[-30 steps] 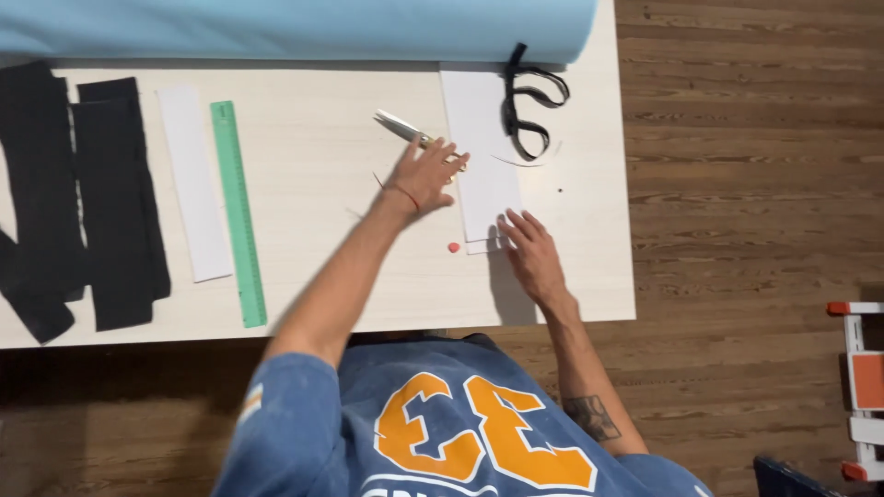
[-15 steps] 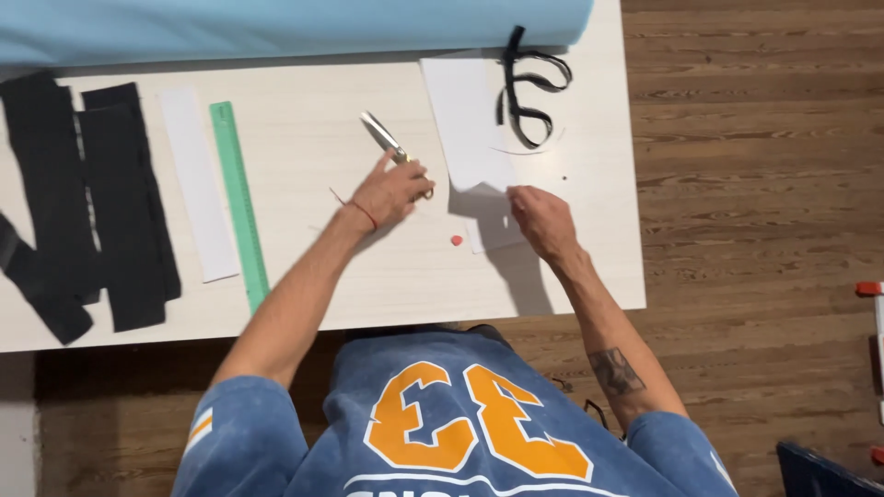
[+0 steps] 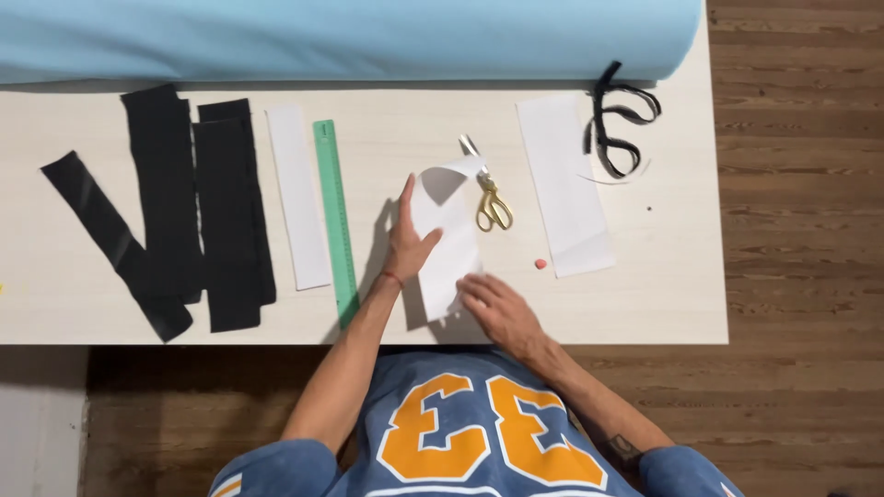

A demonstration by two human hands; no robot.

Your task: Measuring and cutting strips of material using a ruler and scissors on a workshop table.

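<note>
A white paper strip (image 3: 447, 235) stands lifted off the pale table (image 3: 645, 294), its top end curling over. My left hand (image 3: 406, 241) grips its left edge, thumb on the front. My right hand (image 3: 495, 306) holds the strip's lower end, fingers on the paper near the table's front edge. Gold-handled scissors (image 3: 489, 195) lie on the table just right of the strip, with no hand on them. A second white strip (image 3: 564, 184) lies flat farther right, a small red bit (image 3: 540, 264) beside its lower corner.
A green ruler (image 3: 334, 216) and a narrow white strip (image 3: 297, 195) lie left of my hands. Black fabric strips (image 3: 175, 212) cover the table's left part. A light blue fabric roll (image 3: 350, 37) runs along the far edge. Black cord (image 3: 619, 124) is at the back right. Wooden floor surrounds the table.
My left hand has let go of the scissors, which now lie on the table. Both hands have picked up a white strip and brought it left, in front of me.
</note>
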